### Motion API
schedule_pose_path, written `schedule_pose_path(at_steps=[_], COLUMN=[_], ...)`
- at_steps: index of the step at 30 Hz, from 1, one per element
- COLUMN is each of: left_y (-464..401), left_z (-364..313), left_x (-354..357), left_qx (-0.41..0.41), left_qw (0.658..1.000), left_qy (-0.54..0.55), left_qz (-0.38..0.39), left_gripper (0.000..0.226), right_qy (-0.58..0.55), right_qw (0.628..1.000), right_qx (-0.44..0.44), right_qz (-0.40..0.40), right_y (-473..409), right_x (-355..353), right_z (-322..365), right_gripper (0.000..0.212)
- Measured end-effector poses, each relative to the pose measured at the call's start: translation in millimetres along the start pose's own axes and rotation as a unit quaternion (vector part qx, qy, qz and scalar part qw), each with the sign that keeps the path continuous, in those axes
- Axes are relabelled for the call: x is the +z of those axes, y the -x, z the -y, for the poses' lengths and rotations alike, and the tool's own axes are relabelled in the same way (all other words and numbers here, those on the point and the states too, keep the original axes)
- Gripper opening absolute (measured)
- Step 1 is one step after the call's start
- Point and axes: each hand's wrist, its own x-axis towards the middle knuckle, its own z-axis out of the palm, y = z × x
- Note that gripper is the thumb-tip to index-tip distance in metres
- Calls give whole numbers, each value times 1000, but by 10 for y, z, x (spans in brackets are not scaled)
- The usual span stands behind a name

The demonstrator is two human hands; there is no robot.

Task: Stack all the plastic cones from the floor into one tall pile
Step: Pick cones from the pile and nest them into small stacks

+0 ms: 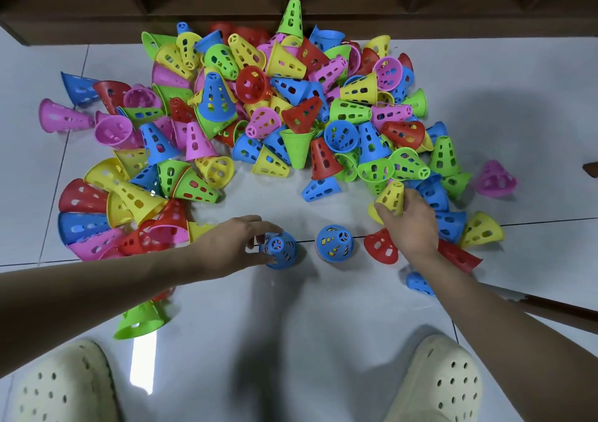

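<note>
Left hand [226, 243] fingers curl round upright blue cone [279, 249] at lower centre, right hand [408, 224] fingers grasp yellow cone [392, 196] at pile [259, 107] edge, centre right.

No legible text, label, brand, number or sign appears in the head view. The perforated plastic cones [246, 107] in blue, red, yellow, green and pink carry only slot-shaped openings and a spoked opening at the narrow end; no moulded or printed characters can be read on them. The pale perforated foam clogs [440, 386] show ventilation holes only, with no readable mark. The white glossy floor tiles [291, 340] and the dark wooden furniture base [97, 4] bear no inscription.
</note>
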Motion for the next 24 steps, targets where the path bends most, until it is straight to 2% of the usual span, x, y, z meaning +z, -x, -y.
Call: schedule_pose_path(at_steps=[3,6,8,14,17,21,24], left_y=[93,216,291,451,437,341,254], left_z=[68,242,407,681,687,703,637], left_x=[-36,-101,-141,-228,-225,-218,-235], left_qx=[-21,-40,-42,-110,-117,-105,-108], left_qw=[999,992,983,960,951,947,960], left_qy=[-32,-113,-174,-257,-280,-296,-256], left_qz=[-8,-39,-41,34,66,60,28], left_gripper=[49,46,47,70,69,61,57], right_qy=[-90,-171,-186,-97,-87,-54,-55], right_qw=[995,981,973,971,970,969,967], right_qx=[-44,-94,-128,-200,-202,-205,-202], right_qz=[-20,6,38,91,108,127,148], right_y=[164,443,606,875,843,785,737], right_x=[-51,-113,-70,136,205,268,304], right_z=[250,501,540,396,301,180,96], right_gripper=[38,31,36,50,49,46,49])
